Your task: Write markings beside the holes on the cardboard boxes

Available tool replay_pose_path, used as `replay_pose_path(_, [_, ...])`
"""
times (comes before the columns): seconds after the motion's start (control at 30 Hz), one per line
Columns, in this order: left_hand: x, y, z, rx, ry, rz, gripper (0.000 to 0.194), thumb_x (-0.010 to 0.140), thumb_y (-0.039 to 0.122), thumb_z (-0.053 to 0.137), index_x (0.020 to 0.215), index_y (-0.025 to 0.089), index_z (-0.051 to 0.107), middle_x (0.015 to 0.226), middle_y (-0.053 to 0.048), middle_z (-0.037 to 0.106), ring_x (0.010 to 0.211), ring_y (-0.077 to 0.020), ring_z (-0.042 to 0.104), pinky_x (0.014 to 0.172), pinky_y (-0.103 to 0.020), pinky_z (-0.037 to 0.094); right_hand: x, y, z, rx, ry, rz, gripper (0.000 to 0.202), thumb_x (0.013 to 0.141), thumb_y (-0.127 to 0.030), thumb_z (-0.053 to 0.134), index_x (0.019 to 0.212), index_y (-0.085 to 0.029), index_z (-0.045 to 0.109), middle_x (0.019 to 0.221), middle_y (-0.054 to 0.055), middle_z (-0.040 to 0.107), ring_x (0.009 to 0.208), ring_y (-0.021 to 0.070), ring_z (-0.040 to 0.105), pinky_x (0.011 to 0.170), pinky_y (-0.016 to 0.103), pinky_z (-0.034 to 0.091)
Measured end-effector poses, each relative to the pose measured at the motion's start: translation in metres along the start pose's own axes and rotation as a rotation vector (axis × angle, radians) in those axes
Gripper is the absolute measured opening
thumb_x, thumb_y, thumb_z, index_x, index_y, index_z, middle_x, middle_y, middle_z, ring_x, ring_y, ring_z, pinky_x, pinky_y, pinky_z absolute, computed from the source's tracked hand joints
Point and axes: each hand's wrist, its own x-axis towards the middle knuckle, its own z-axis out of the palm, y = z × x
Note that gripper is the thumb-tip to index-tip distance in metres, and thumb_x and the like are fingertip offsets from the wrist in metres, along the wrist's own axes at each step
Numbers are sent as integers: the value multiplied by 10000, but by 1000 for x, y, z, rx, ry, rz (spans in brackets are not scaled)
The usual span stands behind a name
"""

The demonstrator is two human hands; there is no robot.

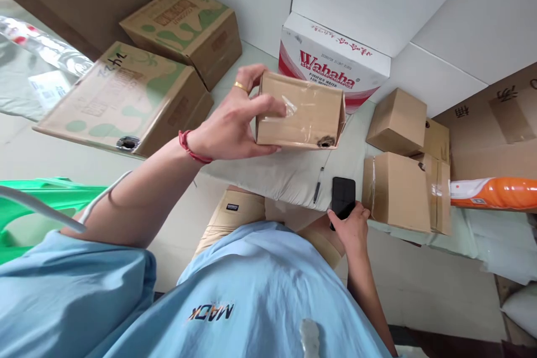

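1. Two bare hands show in my head view, each occupied with something different.
2. The left hand (229,123) is wrapped around the left end of a small brown box (310,114), one finger lying across the face turned toward me and another digit along the lower edge. I can make out a gold-coloured ring (241,87) and a red bracelet (183,144) on that side.
3. I find this box over a cloth-covered table (272,176), in front of a Wahaha carton (331,64); whether its underside touches the table I cannot tell. Clear tape (291,104) glints on it, and a dark-edged hole (326,141) sits near its lower right corner.
4. The right hand (352,228) pinches a phone (344,196) near its lower end, thumb on the left side, fingers on the right. Its screen is dark.
5. Just left of the phone I see a pen (318,190) lying on the table.
6. Farther right, small cardboard boxes (396,190) stand clustered together, an orange bottle-like object (499,193) beside them.
7. To my left, two green-printed cartons (113,95) sit close together.
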Motion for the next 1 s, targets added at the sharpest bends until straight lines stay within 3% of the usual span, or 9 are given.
replay_pose_path(0.1, [31,-7,10,20,-3,64,758,753,687,913,1268,186,668,1608,-194,454,1526,-383,425,1284,-638,443,0,-5,-1,-55,-28,-9,883,855,-553,774,1516,-52,470,1290,257,591,1125,434,706,929,529,584])
replay_pose_path(0.23, [61,-33,44,23,-69,49,698,723,522,976,1256,206,655,1664,-198,427,1591,-391,378,1310,-624,414,-1,-7,-3,-104,-48,-30,885,903,-547,746,1568,-54,433,1309,247,591,1141,425,713,926,499,586])
replay_pose_path(0.37, [64,-58,71,23,-100,-30,449,896,515,789,1174,171,708,1793,-121,299,1672,-418,281,1331,-540,403,-6,0,1,-90,-7,-64,901,925,-584,731,1586,-57,420,1297,250,599,1148,429,702,948,508,573])
replay_pose_path(0.47, [58,-61,80,95,-1,-49,355,942,493,757,1145,203,741,1794,-86,346,1718,-447,158,1363,-647,295,-9,5,7,-61,25,-96,947,920,-628,730,1599,-51,410,1313,269,593,1192,446,675,985,535,560])
replay_pose_path(0.57, [52,-53,89,167,-62,0,310,999,530,725,1115,244,750,1687,-36,532,1691,-374,269,1390,-718,148,-6,7,12,-39,30,-98,992,884,-632,762,1595,-34,412,1330,276,580,1226,462,653,988,540,562])
replay_pose_path(0.63, [51,-46,96,185,-126,27,363,1053,552,629,1181,228,733,1607,-62,613,1621,-339,411,1387,-722,156,-2,7,13,-28,34,-96,947,879,-592,762,1576,-41,434,1309,260,585,1211,451,659,977,530,569])
replay_pose_path(0.77, [63,-34,106,173,25,23,408,1053,511,596,1333,226,677,1582,-165,602,1641,-381,400,1353,-687,269,3,7,15,-3,54,-100,867,856,-534,758,1528,-60,483,1277,240,597,1167,429,673,961,531,579])
replay_pose_path(0.9, [96,-45,109,148,147,-28,460,1020,491,645,1419,263,653,1606,-171,565,1648,-418,355,1334,-688,270,0,7,19,73,96,-96,894,827,-562,748,1508,-39,497,1269,251,599,1184,439,655,1001,572,569])
replay_pose_path(1.0, [116,-62,115,133,73,-51,471,989,421,663,1427,248,673,1525,-175,632,1496,-431,517,1300,-697,295,-2,8,21,141,119,-54,905,800,-601,727,1479,-41,515,1285,269,600,1239,460,628,1040,613,549])
